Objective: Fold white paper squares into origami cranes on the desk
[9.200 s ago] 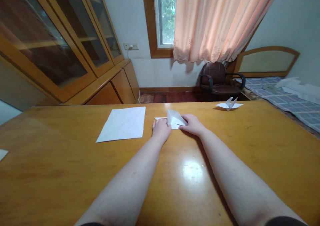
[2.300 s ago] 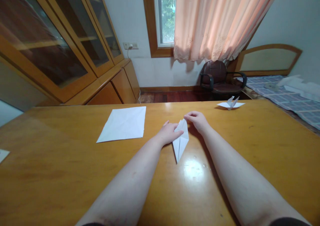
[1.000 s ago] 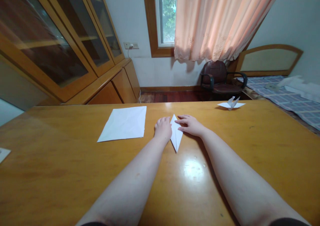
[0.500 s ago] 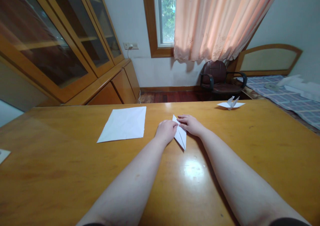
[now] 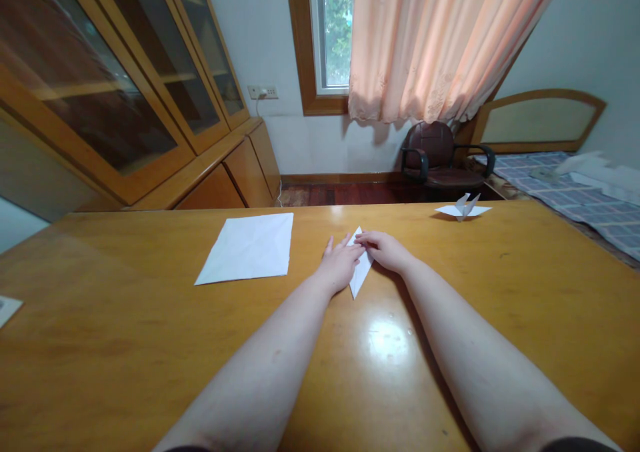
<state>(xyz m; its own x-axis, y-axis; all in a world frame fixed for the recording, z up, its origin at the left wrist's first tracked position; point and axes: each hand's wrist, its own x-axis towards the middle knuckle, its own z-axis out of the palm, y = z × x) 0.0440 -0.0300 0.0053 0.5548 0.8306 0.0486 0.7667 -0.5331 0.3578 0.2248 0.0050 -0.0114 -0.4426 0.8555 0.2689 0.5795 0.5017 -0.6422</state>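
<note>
A narrow, pointed piece of folded white paper point(image 5: 359, 277) lies on the wooden table point(image 5: 150, 345), its tip toward me. My left hand point(image 5: 340, 262) rests flat on its left side, fingers stretched out and spread. My right hand point(image 5: 385, 250) presses its fingertips on the far right edge of the fold, fingers together. Both forearms reach forward from the bottom of the picture.
A creased flat white sheet point(image 5: 249, 257) lies to the left of my hands. A finished folded paper figure point(image 5: 463, 208) sits at the far right of the table. A scrap of paper point(image 5: 7, 307) shows at the left edge. Beyond stand a cabinet point(image 5: 125, 105), an armchair point(image 5: 440, 160) and a bed point(image 5: 585, 192).
The folded paper swung so its tip points more toward me. My left hand opened from a curled pose and now lies flat over the paper's left side. My right hand stayed on the far edge.
</note>
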